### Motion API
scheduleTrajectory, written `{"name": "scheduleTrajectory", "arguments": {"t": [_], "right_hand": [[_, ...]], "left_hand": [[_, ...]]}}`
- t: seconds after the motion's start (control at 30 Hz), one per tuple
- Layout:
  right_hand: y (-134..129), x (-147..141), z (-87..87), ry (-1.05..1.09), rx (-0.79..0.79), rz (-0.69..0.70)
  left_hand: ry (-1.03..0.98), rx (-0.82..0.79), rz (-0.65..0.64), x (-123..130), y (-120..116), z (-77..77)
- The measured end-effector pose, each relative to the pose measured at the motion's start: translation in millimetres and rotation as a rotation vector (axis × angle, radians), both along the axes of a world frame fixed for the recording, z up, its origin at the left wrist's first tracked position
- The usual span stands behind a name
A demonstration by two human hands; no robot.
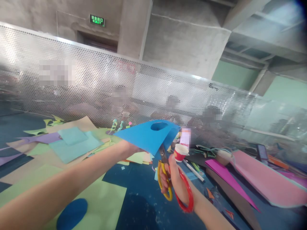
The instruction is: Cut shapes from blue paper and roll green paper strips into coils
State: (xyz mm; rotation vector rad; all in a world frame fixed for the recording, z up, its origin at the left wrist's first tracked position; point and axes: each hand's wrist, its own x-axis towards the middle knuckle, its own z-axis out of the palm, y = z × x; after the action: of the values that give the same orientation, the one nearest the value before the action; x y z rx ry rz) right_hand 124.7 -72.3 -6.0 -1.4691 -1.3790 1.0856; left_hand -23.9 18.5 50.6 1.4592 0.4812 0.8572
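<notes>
A sheet of blue paper with an oval hole in its upper part is held up by my left hand, whose fingers are hidden beneath it. My right hand grips a pair of scissors with one yellow and one red handle loop. The blades reach up to the lower right edge of the blue paper, and their tips are hidden behind it. A dark blue oval lies on a pale green sheet at the lower left.
Sheets of teal paper and purple paper lie left. A red and white paper cup stands behind my right hand. Pink sheets, a magenta strip and a phone are right. A perforated metal screen rises behind the table.
</notes>
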Motion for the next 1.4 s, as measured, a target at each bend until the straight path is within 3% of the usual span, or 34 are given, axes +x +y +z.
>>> {"name": "scheduleTrajectory", "arguments": {"t": [0.33,0.53,0.6,0.73,0.8,0.9,1.1,1.3,1.4], "right_hand": [[2.6,0.8,0.6,-0.002,-0.105,-0.027],[-3.3,5.4,11.7,0.237,-0.379,0.199],[-9.0,12.2,18.7,0.145,-0.394,0.219],[-20.0,26.6,33.0,-0.234,-0.391,0.158],[-22.2,29.5,36.9,-0.265,-0.38,0.172],[-18.4,28.3,38.0,-0.1,-0.381,0.229],[7.2,42.2,26.3,0.335,-0.279,0.123],[24.8,55.1,0.2,0.516,-0.458,0.14],[28.9,53.0,-5.6,0.71,-0.432,0.069]], "left_hand": [[0.12,-0.063,-0.019,-11.6,15.3,-13.0],[0.129,-0.126,0.065,-8.4,30.0,-30.5],[0.136,-0.149,0.135,-7.7,37.0,-33.6],[0.197,-0.164,0.251,-12.8,53.9,-38.6],[0.254,-0.151,0.25,-17.2,58.7,-40.8],[0.325,-0.103,0.178,-22.8,56.1,-41.0],[0.354,-0.005,-0.112,-27.6,44.2,-30.3],[0.373,-0.015,-0.115,-32.1,52.4,-29.4],[0.343,-0.091,-0.083,-36.3,55.7,-27.8]]}}
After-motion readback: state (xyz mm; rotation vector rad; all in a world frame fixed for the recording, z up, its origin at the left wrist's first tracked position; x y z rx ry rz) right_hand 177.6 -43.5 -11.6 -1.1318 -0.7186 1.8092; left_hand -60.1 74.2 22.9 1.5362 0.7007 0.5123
